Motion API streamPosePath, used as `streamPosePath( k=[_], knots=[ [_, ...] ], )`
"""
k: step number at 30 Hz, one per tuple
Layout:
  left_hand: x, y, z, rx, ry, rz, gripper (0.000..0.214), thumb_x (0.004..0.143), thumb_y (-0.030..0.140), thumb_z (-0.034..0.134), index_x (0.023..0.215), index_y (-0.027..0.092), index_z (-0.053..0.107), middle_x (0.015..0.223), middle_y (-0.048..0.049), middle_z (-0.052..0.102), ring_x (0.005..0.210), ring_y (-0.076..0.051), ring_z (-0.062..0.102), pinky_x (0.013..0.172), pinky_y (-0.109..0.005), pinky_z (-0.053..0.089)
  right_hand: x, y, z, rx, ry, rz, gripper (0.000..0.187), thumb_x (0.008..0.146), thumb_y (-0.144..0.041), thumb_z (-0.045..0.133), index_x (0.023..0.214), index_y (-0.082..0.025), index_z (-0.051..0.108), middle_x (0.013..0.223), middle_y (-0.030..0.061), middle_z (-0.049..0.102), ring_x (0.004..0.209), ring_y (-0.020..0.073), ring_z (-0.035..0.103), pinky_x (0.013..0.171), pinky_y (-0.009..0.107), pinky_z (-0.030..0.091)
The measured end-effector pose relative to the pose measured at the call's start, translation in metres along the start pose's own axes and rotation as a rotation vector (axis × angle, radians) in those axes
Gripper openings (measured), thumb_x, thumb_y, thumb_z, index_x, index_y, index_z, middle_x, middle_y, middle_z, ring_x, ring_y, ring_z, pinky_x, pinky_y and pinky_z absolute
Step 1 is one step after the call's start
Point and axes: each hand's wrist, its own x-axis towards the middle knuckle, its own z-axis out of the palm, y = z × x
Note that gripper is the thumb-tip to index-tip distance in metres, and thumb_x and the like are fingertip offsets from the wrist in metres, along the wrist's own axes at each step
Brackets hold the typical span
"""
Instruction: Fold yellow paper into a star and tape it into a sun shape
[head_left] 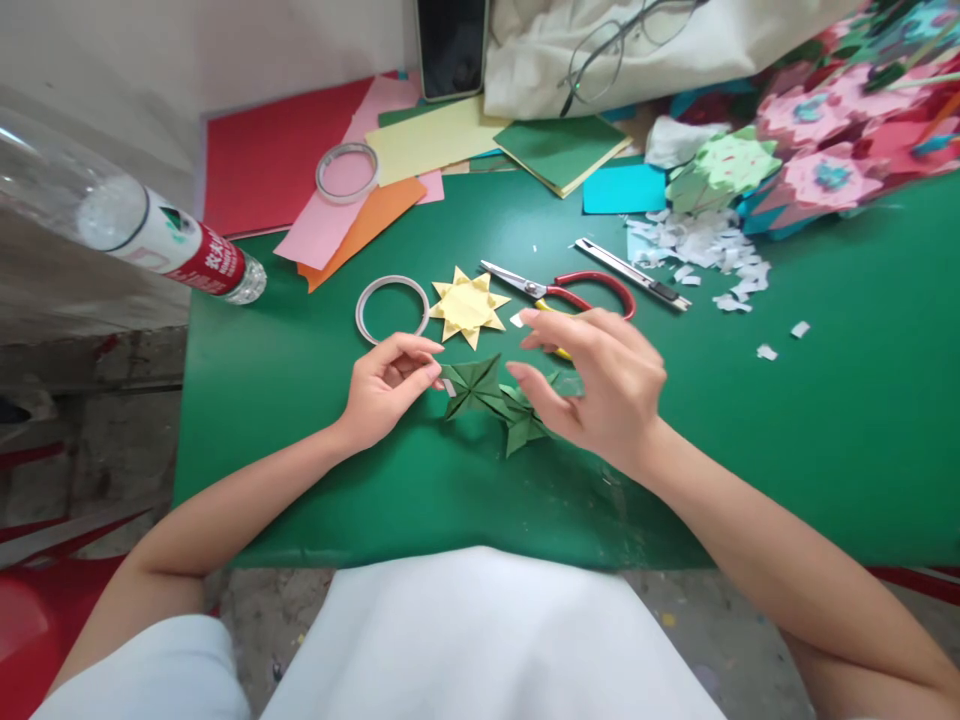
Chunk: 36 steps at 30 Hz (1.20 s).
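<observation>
Pinched between the thumb and fingers of my left hand (pixel 394 388) is a folded green paper piece (pixel 472 388), with a small white strip near its left tip. A second green folded piece (pixel 523 418) lies beside it at the right, partly behind my right hand (pixel 600 385). That right hand hovers over it with thumb and fingers apart, holding nothing that I can see. Just beyond the green pieces lies a yellow folded paper star (pixel 469 306). Red-handled scissors (pixel 592 285) rest behind my right hand, which hides part of their handles.
One tape roll (pixel 392 309) lies left of the star; another tape roll (pixel 347 173) sits on coloured paper sheets (pixel 285 150). A utility knife (pixel 634 274) lies near white paper scraps (pixel 705 245). A plastic bottle (pixel 172 235) leans in from the left. Paper flowers (pixel 825 150) fill the back right.
</observation>
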Motion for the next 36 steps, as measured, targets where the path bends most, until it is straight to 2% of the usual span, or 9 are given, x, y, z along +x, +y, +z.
streamPosePath(
  k=[3, 8, 14, 17, 21, 24, 27, 32, 36],
  knots=[
    [0.000, 0.000, 0.001, 0.012, 0.050, -0.046, 0.012, 0.082, 0.025, 0.073, 0.090, 0.018, 0.066, 0.076, 0.0036, 0.066, 0.064, -0.009, 0.070, 0.065, -0.018, 0.058, -0.001, -0.013, 0.005, 0.194, -0.084, 0.128, 0.047, 0.090, -0.025, 0.064, 0.133, -0.026, 0.045, 0.091, 0.0013, 0.072, 0.074, 0.0142, 0.066, 0.067, 0.027, 0.055],
    [0.000, -0.003, -0.001, -0.035, 0.052, -0.078, 0.012, 0.084, 0.025, 0.072, 0.086, 0.018, 0.063, 0.081, 0.0030, 0.064, 0.067, -0.007, 0.068, 0.067, -0.017, 0.057, -0.004, -0.021, 0.011, 0.395, -0.112, 0.300, 0.048, 0.088, -0.013, 0.061, 0.129, -0.028, 0.043, 0.079, -0.0064, 0.065, 0.064, 0.0077, 0.062, 0.064, 0.020, 0.054],
    [-0.001, -0.003, -0.003, -0.101, -0.134, 0.037, 0.009, 0.089, 0.023, 0.065, 0.098, 0.021, 0.065, 0.093, -0.0018, 0.066, 0.087, -0.010, 0.066, 0.079, -0.019, 0.055, 0.001, -0.014, 0.007, 0.593, -0.225, 0.361, 0.044, 0.086, -0.010, 0.059, 0.123, -0.025, 0.043, 0.076, -0.0067, 0.063, 0.063, 0.0079, 0.059, 0.064, 0.020, 0.053],
    [-0.002, -0.002, -0.003, -0.058, -0.231, 0.096, 0.008, 0.089, 0.022, 0.065, 0.098, 0.022, 0.064, 0.091, -0.0023, 0.069, 0.079, -0.009, 0.066, 0.067, -0.017, 0.053, 0.003, -0.010, 0.005, 0.650, -0.318, 0.339, 0.039, 0.086, -0.010, 0.058, 0.119, -0.024, 0.043, 0.075, -0.0064, 0.062, 0.063, 0.0079, 0.057, 0.065, 0.020, 0.051],
    [-0.002, 0.002, -0.005, 0.102, -0.399, 0.135, 0.008, 0.088, 0.020, 0.065, 0.095, 0.020, 0.070, 0.082, -0.0012, 0.070, 0.057, -0.005, 0.057, 0.051, -0.014, 0.044, 0.004, -0.010, 0.005, 0.663, -0.385, 0.306, 0.035, 0.086, -0.009, 0.056, 0.115, -0.024, 0.044, 0.074, -0.0060, 0.061, 0.062, 0.0075, 0.055, 0.063, 0.019, 0.048],
    [-0.002, 0.004, -0.006, 0.192, -0.411, 0.119, 0.014, 0.088, 0.017, 0.064, 0.098, 0.020, 0.073, 0.079, -0.0009, 0.072, 0.055, -0.004, 0.056, 0.051, -0.014, 0.044, 0.003, -0.009, 0.006, 0.654, -0.400, 0.287, 0.034, 0.087, -0.009, 0.055, 0.115, -0.025, 0.044, 0.073, -0.0066, 0.060, 0.062, 0.0072, 0.054, 0.062, 0.019, 0.048],
    [-0.003, 0.004, -0.005, 0.213, -0.377, 0.079, 0.019, 0.086, 0.017, 0.066, 0.104, 0.019, 0.074, 0.082, -0.0013, 0.073, 0.059, -0.005, 0.061, 0.056, -0.011, 0.050, 0.003, -0.008, 0.007, 0.592, -0.366, 0.258, 0.031, 0.088, -0.011, 0.056, 0.114, -0.024, 0.046, 0.076, -0.0048, 0.063, 0.065, 0.0083, 0.057, 0.063, 0.020, 0.049],
    [-0.007, 0.003, -0.002, 0.154, -0.296, -0.007, 0.031, 0.082, 0.019, 0.071, 0.113, 0.017, 0.070, 0.090, -0.0032, 0.075, 0.076, -0.009, 0.071, 0.077, -0.016, 0.060, 0.006, -0.007, 0.007, 0.352, -0.119, 0.233, 0.004, 0.089, -0.017, 0.060, 0.090, -0.021, 0.060, 0.088, 0.0040, 0.066, 0.080, 0.0139, 0.063, 0.070, 0.027, 0.052],
    [-0.009, 0.003, 0.000, 0.107, -0.264, -0.038, 0.037, 0.083, 0.021, 0.072, 0.120, 0.017, 0.066, 0.097, -0.0044, 0.076, 0.088, -0.012, 0.074, 0.087, -0.019, 0.061, 0.008, -0.013, 0.004, 0.370, -0.016, 0.258, 0.009, 0.088, -0.017, 0.064, 0.080, -0.022, 0.064, 0.081, 0.0025, 0.069, 0.076, 0.0139, 0.066, 0.071, 0.028, 0.054]
  ],
)
